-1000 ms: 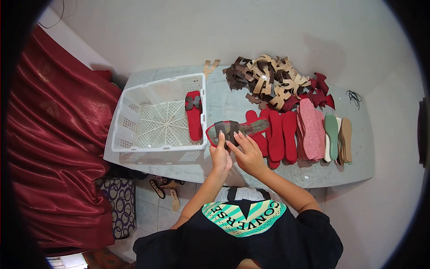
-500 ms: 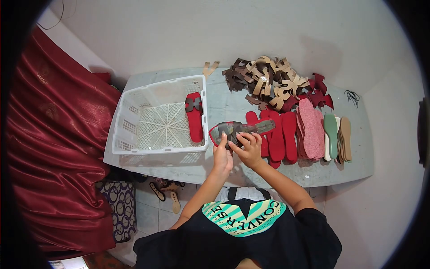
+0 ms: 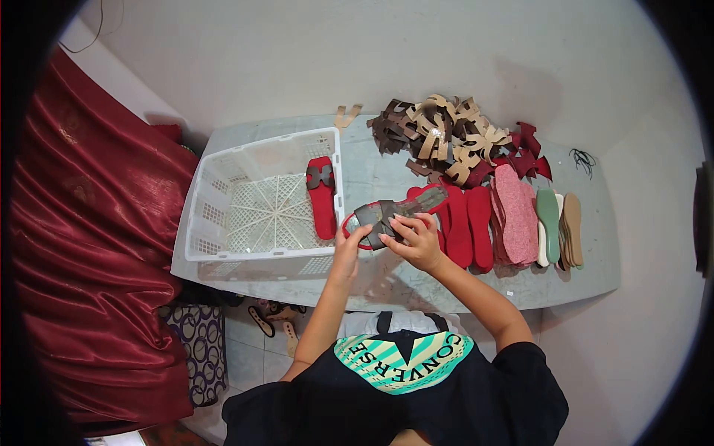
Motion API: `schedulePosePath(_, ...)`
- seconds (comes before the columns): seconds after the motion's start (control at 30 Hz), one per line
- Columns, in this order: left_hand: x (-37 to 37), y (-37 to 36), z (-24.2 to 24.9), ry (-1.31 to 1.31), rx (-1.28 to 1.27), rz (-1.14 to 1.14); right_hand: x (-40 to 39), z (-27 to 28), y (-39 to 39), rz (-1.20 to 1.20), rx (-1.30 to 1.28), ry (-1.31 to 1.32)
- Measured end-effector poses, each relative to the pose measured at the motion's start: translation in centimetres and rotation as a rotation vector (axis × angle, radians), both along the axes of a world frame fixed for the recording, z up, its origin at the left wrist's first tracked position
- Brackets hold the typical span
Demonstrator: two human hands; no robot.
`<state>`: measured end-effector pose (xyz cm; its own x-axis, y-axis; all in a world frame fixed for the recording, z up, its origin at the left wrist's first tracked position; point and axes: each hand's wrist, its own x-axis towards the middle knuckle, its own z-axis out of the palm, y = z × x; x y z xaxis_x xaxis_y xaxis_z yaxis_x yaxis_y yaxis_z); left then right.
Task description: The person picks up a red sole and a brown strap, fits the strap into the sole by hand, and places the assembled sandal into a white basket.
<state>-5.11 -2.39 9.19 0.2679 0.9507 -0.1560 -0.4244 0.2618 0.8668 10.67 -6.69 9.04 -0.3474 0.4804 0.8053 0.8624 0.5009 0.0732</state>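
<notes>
In the head view I hold a sandal (image 3: 384, 215) above the table. Its facing side is grey-green with a red edge, and dark brown straps cross over it near the wide end. My left hand (image 3: 348, 253) is closed on that wide end, with the thumb on the near edge. My right hand (image 3: 418, 244) has its fingers bent over the dark straps and the near side of the sandal. Just beyond the sandal's narrow end lie red soles (image 3: 457, 230) in a row, partly covered by it.
A white plastic basket (image 3: 338, 178) on the left holds a red sandal (image 3: 322, 208) with a dark strap. Brown, beige and maroon strap pieces (image 3: 446, 134) lie piled at the back. Pink soles (image 3: 515, 215), a green sole (image 3: 549, 223) and tan soles (image 3: 573, 230) line the table's right side.
The held sandal has shifted slightly left and tilted, its narrow end now higher. My left hand has moved left and down toward the wide end's edge; my right hand stays on the straps.
</notes>
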Motion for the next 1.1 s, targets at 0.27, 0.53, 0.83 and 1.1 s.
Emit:
schedulePosePath(0.27, -2.6, 2.3, 2.5, 0.276, 0.801, -0.213, 1.7, 2.2, 0.1, 0.165, 0.023, 0.002)
schedulePosePath(0.53, -3.8, 1.7, 4.8, 0.235, 1.058, -0.174, 1.2, 5.3, -0.9, 0.401, 0.067, 0.147)
schedulePosePath(0.83, -4.2, 0.6, 10.1, 0.250, 1.387, -0.215, 0.6, 8.2, -2.7, 0.523, 0.119, 0.251)
schedulePosePath(1.1, -3.8, 1.0, 10.4, 0.198, 1.545, -0.117, 0.1, 7.8, -3.0, 0.562, 0.087, 0.332)
